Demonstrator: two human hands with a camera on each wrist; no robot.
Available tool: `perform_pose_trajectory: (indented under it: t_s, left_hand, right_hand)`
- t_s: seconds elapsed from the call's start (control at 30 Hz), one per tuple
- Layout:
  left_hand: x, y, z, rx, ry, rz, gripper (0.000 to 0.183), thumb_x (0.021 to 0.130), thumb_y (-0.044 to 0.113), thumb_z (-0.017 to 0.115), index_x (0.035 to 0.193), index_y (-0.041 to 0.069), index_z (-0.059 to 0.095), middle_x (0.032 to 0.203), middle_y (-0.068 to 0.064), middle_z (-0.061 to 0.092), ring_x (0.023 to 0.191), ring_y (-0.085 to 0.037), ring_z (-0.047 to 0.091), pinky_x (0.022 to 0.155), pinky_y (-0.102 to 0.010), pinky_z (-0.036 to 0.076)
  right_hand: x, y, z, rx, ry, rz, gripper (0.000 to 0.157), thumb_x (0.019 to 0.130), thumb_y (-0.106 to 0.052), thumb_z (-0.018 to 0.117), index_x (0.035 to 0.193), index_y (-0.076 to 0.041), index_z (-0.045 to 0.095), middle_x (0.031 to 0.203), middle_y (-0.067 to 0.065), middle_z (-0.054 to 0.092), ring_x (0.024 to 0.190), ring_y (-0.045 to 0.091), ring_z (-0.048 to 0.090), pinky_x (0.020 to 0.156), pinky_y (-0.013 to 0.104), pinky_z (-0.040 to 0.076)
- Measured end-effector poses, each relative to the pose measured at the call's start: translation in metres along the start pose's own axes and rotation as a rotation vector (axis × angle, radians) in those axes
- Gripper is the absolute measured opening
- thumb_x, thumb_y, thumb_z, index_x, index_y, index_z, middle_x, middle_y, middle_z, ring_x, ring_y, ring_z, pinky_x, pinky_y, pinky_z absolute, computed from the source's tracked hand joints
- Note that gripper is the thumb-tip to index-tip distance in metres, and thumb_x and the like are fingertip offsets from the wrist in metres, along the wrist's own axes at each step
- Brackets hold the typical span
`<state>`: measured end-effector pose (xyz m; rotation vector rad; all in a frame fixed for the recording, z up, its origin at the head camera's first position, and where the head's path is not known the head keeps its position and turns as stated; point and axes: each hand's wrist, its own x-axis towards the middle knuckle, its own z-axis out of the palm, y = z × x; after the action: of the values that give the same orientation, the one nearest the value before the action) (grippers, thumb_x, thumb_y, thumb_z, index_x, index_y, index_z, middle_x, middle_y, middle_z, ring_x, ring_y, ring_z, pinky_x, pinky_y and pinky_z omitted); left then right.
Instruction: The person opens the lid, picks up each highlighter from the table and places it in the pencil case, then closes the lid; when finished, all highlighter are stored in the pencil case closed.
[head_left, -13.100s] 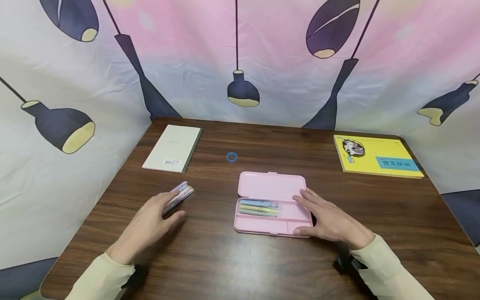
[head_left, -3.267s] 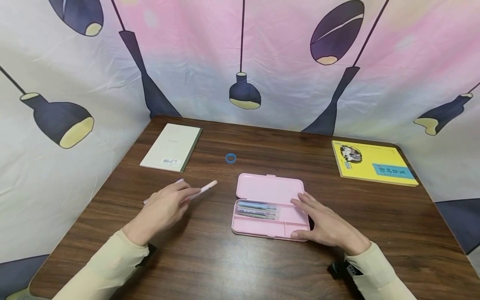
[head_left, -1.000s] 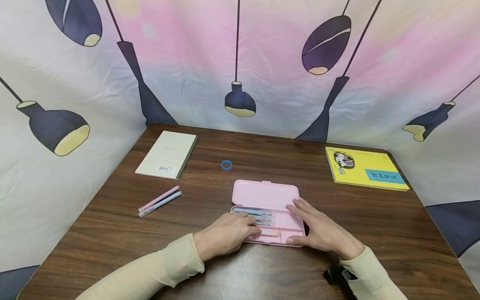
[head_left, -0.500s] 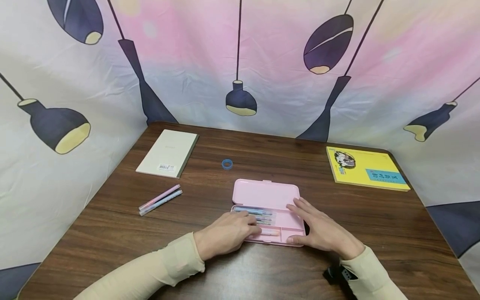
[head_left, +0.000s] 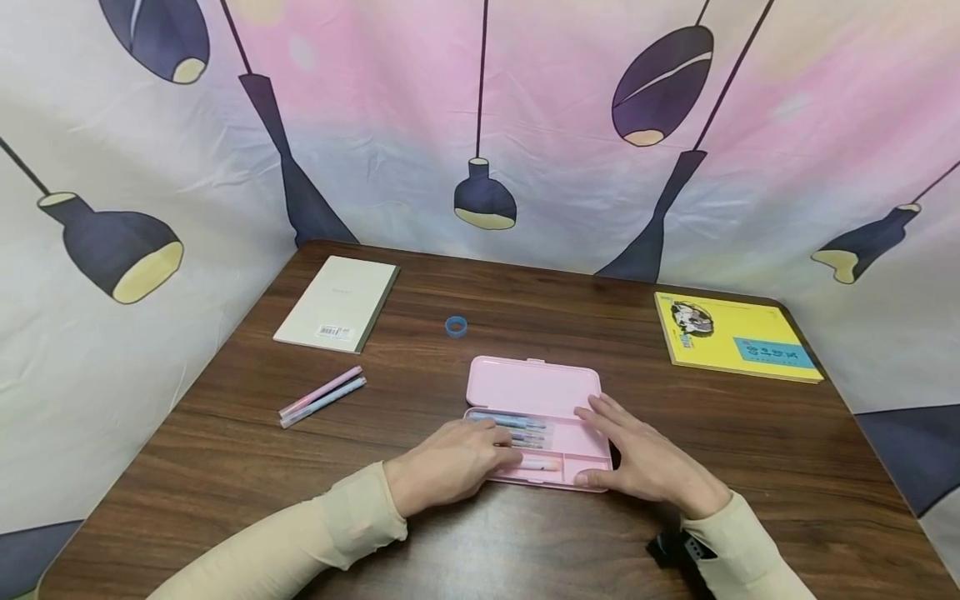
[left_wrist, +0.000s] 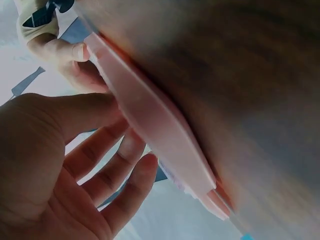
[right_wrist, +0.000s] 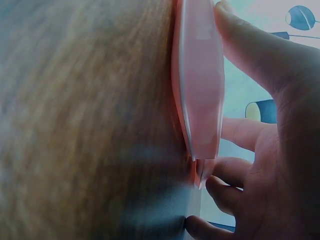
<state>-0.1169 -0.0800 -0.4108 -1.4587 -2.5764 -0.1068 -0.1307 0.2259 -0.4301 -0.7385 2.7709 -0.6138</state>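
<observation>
A pink pencil case [head_left: 587, 471] lies with its lid [head_left: 532, 387] folded back. Several pens [head_left: 517, 422], blue ones among them, fill part of its rear compartment. My left hand [head_left: 453, 465] reaches over the case's left side, thumb and index finger pinching the left end of a pale pen with a peach tip [head_left: 542, 463] in the long front compartment. In the left wrist view, the case wall [left_wrist: 155, 110] hides those fingertips. My right hand [head_left: 647, 457] holds the case's right end, thumb at the front corner and fingers by the hinge side.
Left of the case lie a pink pen [head_left: 321, 391] and a light blue pen [head_left: 324, 402], side by side. Behind them is a white notebook [head_left: 337, 304]. A blue tape ring [head_left: 456, 326] sits behind the case, and yellow books [head_left: 738, 337] lie at the back right.
My left hand carried the peach-tipped pen from the left of the table into the case's front compartment. Over the last second both hands stay nearly still. The right hand keeps its place.
</observation>
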Motion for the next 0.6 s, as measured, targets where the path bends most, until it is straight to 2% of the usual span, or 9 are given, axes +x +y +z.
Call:
perform_pose_trajectory:
  t_s: [0.17,0.3,0.43,0.6]
  left_hand:
    - [-0.006,-0.006,-0.006,-0.042,0.024,0.003,0.02,0.092,0.012,0.068,0.108,0.021,0.074,0.104,0.004,0.069,0.098,-0.015,0.065,0.08,-0.031,0.056]
    - [-0.014,-0.016,-0.013,-0.097,0.084,-0.028,0.024,0.09,0.01,0.071,0.112,0.019,0.075,0.103,0.003,0.068,0.096,-0.014,0.065,0.082,-0.03,0.056]
    - [-0.028,-0.03,-0.019,-0.141,0.148,-0.101,0.025,0.087,0.008,0.075,0.111,0.017,0.076,0.102,0.003,0.068,0.091,-0.013,0.064,0.077,-0.03,0.056]
    - [-0.055,-0.05,-0.024,-0.124,0.142,-0.217,0.028,0.087,0.009,0.075,0.114,0.015,0.075,0.104,0.001,0.069,0.092,-0.016,0.066,0.079,-0.035,0.056]
  right_hand:
    - [0.0,0.001,0.001,-0.007,0.01,-0.007,0.093,0.078,-0.074,0.066,0.151,-0.021,0.045,0.161,0.013,0.031,0.149,0.035,0.025,0.11,0.061,0.035]
    - [0.0,0.002,0.001,-0.005,0.018,-0.013,0.093,0.078,-0.073,0.067,0.151,-0.02,0.045,0.161,0.014,0.031,0.149,0.035,0.026,0.11,0.06,0.035]
    - [0.0,0.002,0.001,-0.003,0.019,-0.012,0.093,0.077,-0.073,0.068,0.151,-0.02,0.045,0.161,0.014,0.031,0.149,0.035,0.025,0.11,0.06,0.035]
    - [0.0,0.001,0.0,-0.004,0.017,-0.015,0.094,0.077,-0.073,0.067,0.151,-0.02,0.045,0.161,0.014,0.031,0.149,0.036,0.025,0.109,0.061,0.035]
